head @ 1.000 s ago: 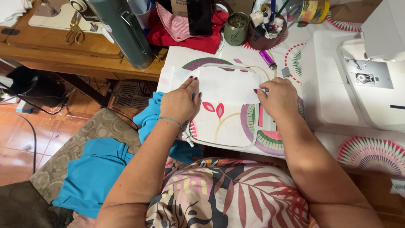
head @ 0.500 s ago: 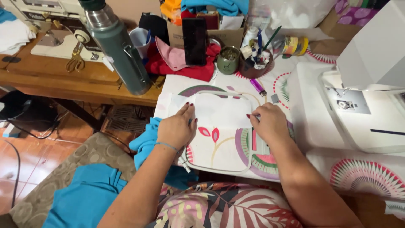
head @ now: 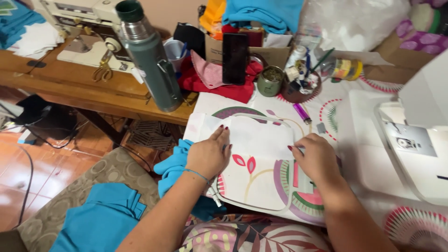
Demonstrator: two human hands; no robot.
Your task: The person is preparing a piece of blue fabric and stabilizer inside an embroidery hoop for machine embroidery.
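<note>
White fabric sheet (head: 254, 137), rectangular, lying flat inside a rounded white embroidery hoop (head: 242, 205) on the patterned tablecloth (head: 261, 182) at the table's near edge. Left hand (head: 210, 154): palm down, fingers spread, pressing the sheet's left side; no grasp. Right hand (head: 317, 156): fingers curled at the sheet's right edge, whether pinching it cannot be told. Turquoise cloth (head: 175, 165) hangs just beside the left wrist. Purple lighter (head: 302, 113) beyond the hoop. White sewing machine (head: 415, 140) to the right. Behind: olive metal cup (head: 270, 81), black phone (head: 234, 58) standing against a brown cardboard box (head: 270, 53), red cloth (head: 205, 79), yellow-labelled tape roll (head: 346, 69). Tall green thermos flask (head: 149, 56) on the wooden side table (head: 79, 88).
</note>
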